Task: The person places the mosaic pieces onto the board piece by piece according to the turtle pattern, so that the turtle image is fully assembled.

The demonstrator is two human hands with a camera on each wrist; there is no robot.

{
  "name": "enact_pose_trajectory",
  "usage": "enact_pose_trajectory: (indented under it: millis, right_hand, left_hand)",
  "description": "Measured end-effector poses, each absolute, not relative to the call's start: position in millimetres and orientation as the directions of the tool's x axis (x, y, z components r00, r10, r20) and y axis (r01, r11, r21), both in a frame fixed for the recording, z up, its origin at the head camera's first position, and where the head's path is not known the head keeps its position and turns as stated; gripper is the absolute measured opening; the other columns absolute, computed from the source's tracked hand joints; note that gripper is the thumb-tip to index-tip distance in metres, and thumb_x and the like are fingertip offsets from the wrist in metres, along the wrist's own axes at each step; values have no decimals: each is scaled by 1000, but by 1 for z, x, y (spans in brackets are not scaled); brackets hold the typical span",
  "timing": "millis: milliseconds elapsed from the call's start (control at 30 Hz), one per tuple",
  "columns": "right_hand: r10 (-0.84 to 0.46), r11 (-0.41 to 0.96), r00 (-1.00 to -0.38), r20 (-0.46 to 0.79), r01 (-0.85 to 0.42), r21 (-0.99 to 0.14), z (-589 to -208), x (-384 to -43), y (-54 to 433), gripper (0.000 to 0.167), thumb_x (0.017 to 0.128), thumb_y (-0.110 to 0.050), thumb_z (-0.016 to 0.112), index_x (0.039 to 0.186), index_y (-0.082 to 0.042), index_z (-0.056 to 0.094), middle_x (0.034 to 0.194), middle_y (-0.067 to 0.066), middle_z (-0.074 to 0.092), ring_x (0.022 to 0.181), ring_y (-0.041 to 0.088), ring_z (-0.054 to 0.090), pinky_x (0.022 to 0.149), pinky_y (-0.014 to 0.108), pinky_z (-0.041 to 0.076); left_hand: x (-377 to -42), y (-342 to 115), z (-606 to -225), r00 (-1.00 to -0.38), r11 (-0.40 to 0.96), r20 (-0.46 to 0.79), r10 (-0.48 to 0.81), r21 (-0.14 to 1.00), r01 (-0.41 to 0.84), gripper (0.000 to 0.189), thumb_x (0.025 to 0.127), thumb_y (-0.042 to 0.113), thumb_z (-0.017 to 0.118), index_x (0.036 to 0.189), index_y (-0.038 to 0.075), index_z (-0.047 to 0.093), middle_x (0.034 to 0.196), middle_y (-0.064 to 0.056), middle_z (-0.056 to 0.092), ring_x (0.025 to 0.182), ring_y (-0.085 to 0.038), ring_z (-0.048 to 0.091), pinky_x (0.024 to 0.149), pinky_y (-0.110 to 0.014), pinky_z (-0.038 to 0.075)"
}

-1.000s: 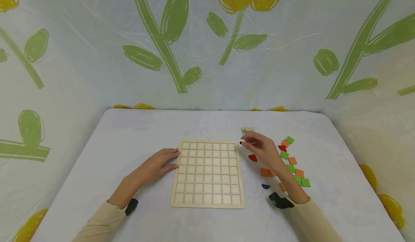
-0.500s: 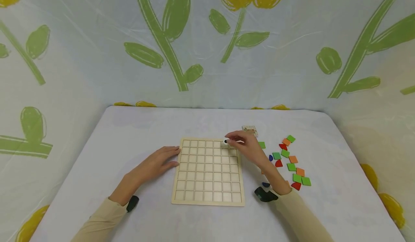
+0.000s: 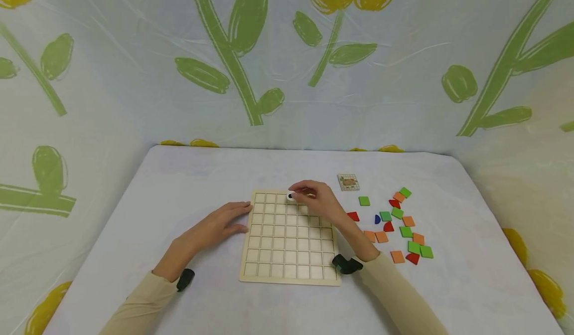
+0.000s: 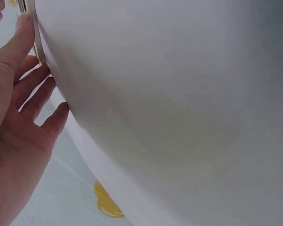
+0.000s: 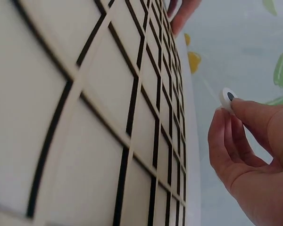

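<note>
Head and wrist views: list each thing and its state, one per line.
Grid board: lying flat
White disc: pinched, black spot showing
Right hand: pinching the disc
Left hand: fingers extended, touching the board's edge
Coloured pieces: scattered right of the board
Picture card: picture side up

We've the board (image 3: 278,245) mid-tbl (image 3: 197,175), L hand (image 3: 215,228) at its left edge, R hand (image 3: 317,201) w/ disc (image 3: 289,196) by its far edge; tiles (image 3: 405,232) right, card (image 3: 348,182) beyond far-right corner.
</note>
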State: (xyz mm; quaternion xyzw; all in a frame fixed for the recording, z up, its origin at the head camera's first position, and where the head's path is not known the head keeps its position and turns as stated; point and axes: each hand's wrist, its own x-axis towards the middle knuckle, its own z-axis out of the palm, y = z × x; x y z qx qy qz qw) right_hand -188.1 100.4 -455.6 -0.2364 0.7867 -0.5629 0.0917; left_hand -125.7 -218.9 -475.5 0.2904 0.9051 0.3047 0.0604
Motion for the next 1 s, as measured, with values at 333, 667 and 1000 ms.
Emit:
enact_pose_trajectory:
  millis: [333,667,1000]
  right_hand:
    - [-526,287,-842,122,-311,-906,-455,-190,80,21,100,-9,68,119,0,72,114,11,73,105,28,69,91,37,56]
    - [-599,271,-790,135,-358,-893,-461,-187,57,21,100,-6,67,118,5,71,114,18,72,103,32,69,89,41,57]
    - [-622,348,-777,95,-383,-856,-465,-188,34,17,100,-7,67,114,-1,74,110,10,74,101,23,70,91,32,57]
  left_hand:
    - [-125,-219,-473,-820,642,25,571,608,466,78,88,27,82,151,-2,47,158,-20,42,146,-37,40,113,-54,39]
    - [-122,-218,-474,-814,661,130,567,517,543,76,85,30,83,146,-3,53,150,-21,52,138,-36,49,107,-53,46]
    - [-125,-216,-472,-809,671,87,581,511,537,77,88,35,81,147,-4,52,150,-21,52,139,-38,48,112,-55,41]
